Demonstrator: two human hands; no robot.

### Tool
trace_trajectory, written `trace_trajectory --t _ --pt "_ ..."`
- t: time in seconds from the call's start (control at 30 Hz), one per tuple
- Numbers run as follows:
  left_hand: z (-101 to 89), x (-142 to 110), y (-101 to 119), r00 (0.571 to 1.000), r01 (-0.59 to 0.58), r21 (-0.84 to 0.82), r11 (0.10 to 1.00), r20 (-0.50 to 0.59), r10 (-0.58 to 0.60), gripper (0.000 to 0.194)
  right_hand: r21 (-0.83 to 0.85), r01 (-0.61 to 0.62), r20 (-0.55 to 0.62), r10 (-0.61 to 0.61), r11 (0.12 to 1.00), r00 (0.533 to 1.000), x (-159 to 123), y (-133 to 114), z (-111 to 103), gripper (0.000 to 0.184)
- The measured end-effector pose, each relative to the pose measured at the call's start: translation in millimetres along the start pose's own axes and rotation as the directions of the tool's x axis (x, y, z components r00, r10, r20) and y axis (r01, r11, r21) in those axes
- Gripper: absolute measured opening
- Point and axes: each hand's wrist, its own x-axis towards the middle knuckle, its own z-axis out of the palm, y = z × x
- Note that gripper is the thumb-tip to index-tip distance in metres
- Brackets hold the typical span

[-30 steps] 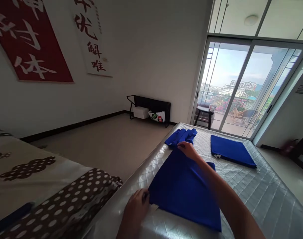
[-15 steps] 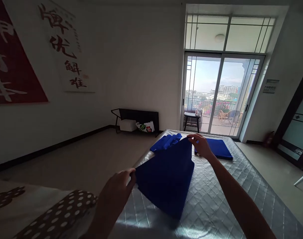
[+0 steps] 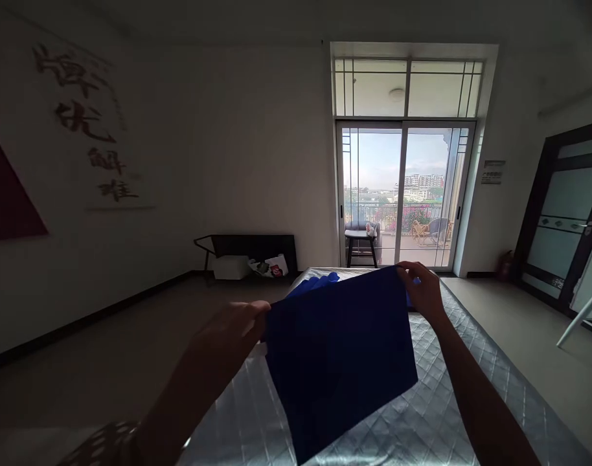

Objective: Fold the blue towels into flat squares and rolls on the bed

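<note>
A dark blue piece of folded cloth [image 3: 342, 362] hangs stretched between my hands, raised above the silver quilted mattress [image 3: 451, 401]. My left hand [image 3: 235, 330] pinches its upper left corner. At the upper right corner, my right hand [image 3: 422, 291] grips it between thumb and fingers. The top edge slopes up to the right, and the lower part dangles toward me. Behind it, a crumpled bright blue cloth [image 3: 313, 283] shows in part on the mattress. Another blue piece lies mostly hidden behind the held cloth and my right hand.
A black bench-like rack [image 3: 252, 247] with a white box [image 3: 231, 267] and a printed bag [image 3: 269, 266] stands by the far wall. Beyond the mattress are sliding glass doors [image 3: 374, 175] and a dark stool [image 3: 361, 238]. Polka-dot bedding [image 3: 102, 443] lies at lower left.
Both hands have lifted the blue cloth off the mattress by two corners, and it now hangs upright. My right hand has moved right, and the view has tilted up and turned right.
</note>
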Motion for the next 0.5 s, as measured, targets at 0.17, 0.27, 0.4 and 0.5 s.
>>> trace_trajectory --t 0.17,0.27,0.4,0.5 --pt "14.7 17.4 -2.9 0.991 -0.128 0.026 0.991 0.039 0.127 0.042 0.011 -0.062 0.004 0.062 0.998 0.998 -6.4 -0.8 -12.5 0.039" --pt "20.3 21.1 -5.6 0.987 -0.154 0.017 0.988 0.047 0.153 0.043 0.008 -0.1 0.033 0.1 0.995 0.994 -11.5 -4.1 -25.9 0.041" --pt "20.0 15.7 -1.3 0.99 -0.14 -0.07 0.988 0.017 0.141 0.043 -0.033 -0.071 0.041 0.073 0.997 0.996 -21.4 -11.4 -51.5 0.04" --pt "13.6 10.3 14.5 0.992 -0.122 -0.193 0.974 -0.029 0.119 0.036 -0.099 0.011 -0.054 -0.016 0.995 0.998 -26.9 -16.4 -71.4 0.038"
